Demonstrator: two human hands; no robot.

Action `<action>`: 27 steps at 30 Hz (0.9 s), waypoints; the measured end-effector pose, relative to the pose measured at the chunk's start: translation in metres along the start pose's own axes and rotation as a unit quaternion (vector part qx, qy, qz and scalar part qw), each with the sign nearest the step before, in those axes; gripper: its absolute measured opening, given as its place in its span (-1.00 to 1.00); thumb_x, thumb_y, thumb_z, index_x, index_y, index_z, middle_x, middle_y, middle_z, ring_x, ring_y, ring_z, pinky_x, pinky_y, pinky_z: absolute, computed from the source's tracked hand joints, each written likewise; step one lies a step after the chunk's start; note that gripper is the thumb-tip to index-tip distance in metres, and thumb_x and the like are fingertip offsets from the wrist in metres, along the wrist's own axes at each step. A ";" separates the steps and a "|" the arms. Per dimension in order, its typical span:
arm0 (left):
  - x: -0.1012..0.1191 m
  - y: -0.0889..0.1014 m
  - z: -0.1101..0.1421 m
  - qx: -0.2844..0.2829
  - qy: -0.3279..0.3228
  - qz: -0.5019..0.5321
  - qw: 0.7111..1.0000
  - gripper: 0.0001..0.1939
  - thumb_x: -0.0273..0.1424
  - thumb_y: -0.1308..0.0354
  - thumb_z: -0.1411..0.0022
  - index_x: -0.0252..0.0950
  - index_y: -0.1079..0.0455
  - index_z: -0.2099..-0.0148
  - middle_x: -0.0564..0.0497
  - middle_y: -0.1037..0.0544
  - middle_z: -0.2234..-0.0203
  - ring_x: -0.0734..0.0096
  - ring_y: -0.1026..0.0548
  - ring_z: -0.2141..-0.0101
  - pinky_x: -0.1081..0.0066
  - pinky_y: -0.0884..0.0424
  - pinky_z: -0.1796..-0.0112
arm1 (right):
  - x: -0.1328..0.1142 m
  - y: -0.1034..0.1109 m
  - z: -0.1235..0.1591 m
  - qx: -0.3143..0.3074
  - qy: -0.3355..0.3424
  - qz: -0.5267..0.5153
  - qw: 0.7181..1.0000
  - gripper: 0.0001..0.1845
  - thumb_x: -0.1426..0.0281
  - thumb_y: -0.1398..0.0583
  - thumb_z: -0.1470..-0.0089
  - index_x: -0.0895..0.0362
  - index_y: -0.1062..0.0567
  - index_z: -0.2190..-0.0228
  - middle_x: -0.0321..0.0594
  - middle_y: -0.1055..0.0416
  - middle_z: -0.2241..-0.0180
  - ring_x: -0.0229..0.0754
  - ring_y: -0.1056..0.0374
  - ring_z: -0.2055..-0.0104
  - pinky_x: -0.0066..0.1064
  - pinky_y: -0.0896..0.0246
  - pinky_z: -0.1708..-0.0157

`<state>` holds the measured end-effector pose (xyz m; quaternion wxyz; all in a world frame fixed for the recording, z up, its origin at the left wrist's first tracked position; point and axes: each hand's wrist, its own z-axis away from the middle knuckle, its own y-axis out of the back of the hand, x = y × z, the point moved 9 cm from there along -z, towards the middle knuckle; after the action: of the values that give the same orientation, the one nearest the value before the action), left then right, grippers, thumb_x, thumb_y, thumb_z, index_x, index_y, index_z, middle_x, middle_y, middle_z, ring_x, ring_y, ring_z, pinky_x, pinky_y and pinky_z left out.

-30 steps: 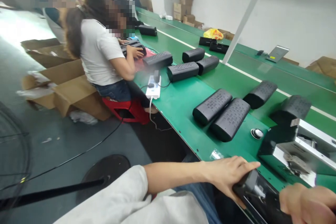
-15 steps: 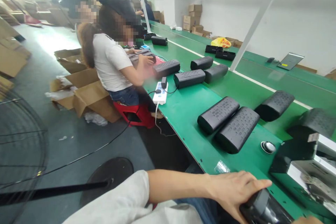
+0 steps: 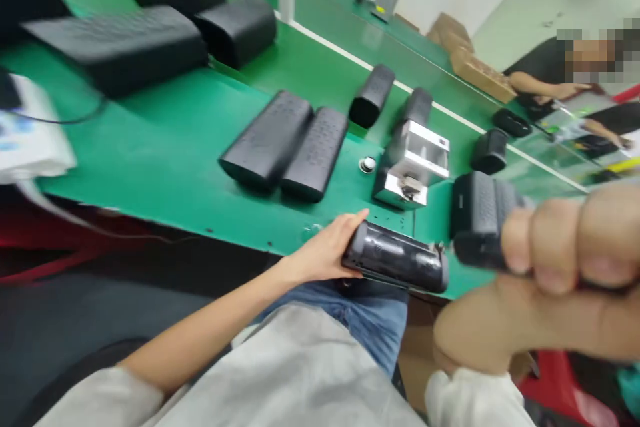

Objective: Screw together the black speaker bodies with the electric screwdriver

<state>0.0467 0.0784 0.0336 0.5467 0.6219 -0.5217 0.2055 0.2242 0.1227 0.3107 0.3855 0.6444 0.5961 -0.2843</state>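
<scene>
And we're right in the thick of it at the edge of the green conveyor table [image 3: 165,147], with the view tipped hard over! The left hand [image 3: 320,255] is clenched around a glossy black speaker body [image 3: 395,257], its fingers wrapped over the near end while the body lies across the table's edge above the person's jeans [image 3: 380,320]. Over on the right, looming huge in front of the camera, the right hand [image 3: 555,260] has a firm grip on a ribbed black speaker shell [image 3: 480,220], fingers curled around it, and the blur makes the finer details of that grip hard to call. Just beyond, a silver metal jig [image 3: 410,167] stands on the green surface, with a small round metal disc [image 3: 367,165] sitting just to its left. Two perforated black speakers [image 3: 290,147] lie side by side, touching, right there near the disc, while another black speaker [image 3: 373,97] stands apart farther along. Up top left, more black speakers [image 3: 115,50] crowd the table, and a white power strip [image 3: 30,127] sits blurred at the left edge. Far off to the upper right, a co-worker's forearm [image 3: 540,85] reaches in beyond a long cardboard box [image 3: 480,73].
</scene>
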 end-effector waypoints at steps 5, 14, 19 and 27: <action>0.000 -0.002 0.002 0.001 -0.002 -0.033 0.999 0.69 -0.31 -0.76 -0.11 0.01 0.50 -0.80 -0.42 -0.29 -0.55 -0.49 -0.39 -0.52 -0.44 -0.48 -0.43 | 0.038 0.034 -0.073 0.209 0.156 -0.067 0.963 -0.75 0.37 -0.37 -0.16 -0.12 -0.44 0.19 -0.50 -0.13 0.54 -0.23 -0.07 0.62 -0.31 -0.08 0.61; 0.001 -0.001 0.000 -0.005 -0.016 -0.047 0.999 0.69 -0.32 -0.74 -0.17 0.02 0.59 -0.79 -0.43 -0.29 -0.54 -0.51 -0.38 -0.52 -0.45 -0.48 -0.43 | 0.106 0.007 -0.103 0.120 0.096 0.043 0.987 -0.43 -0.27 -0.37 -0.32 -0.24 -0.23 0.07 -0.48 -0.17 0.50 -0.17 -0.10 0.56 -0.08 -0.27 0.52; 0.000 -0.003 0.000 -0.010 -0.016 -0.050 0.999 0.64 -0.25 -0.71 -0.22 -0.02 0.58 -0.79 -0.44 -0.29 -0.54 -0.51 -0.38 -0.50 -0.44 -0.48 -0.42 | 0.123 0.002 -0.112 0.131 0.072 0.011 0.989 -0.21 -0.44 -0.43 -0.09 -0.24 -0.20 0.11 -0.56 -0.11 0.53 -0.22 0.03 0.57 -0.12 -0.13 0.57; 0.000 -0.005 -0.002 0.027 -0.062 -0.049 0.997 0.70 -0.22 -0.74 -0.17 -0.07 0.59 -0.80 -0.47 -0.31 -0.53 -0.49 -0.38 -0.48 -0.41 -0.47 -0.42 | 0.071 0.033 -0.065 -0.021 -0.006 0.076 0.997 -0.37 -0.30 -0.51 -0.15 -0.19 -0.42 0.11 -0.42 -0.23 0.50 -0.11 -0.32 0.37 -0.04 -0.56 0.30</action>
<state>0.0519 0.0791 0.0315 0.5058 0.6729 -0.5175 0.1537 0.2602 0.2163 0.2927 0.4226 0.6778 0.5493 -0.2454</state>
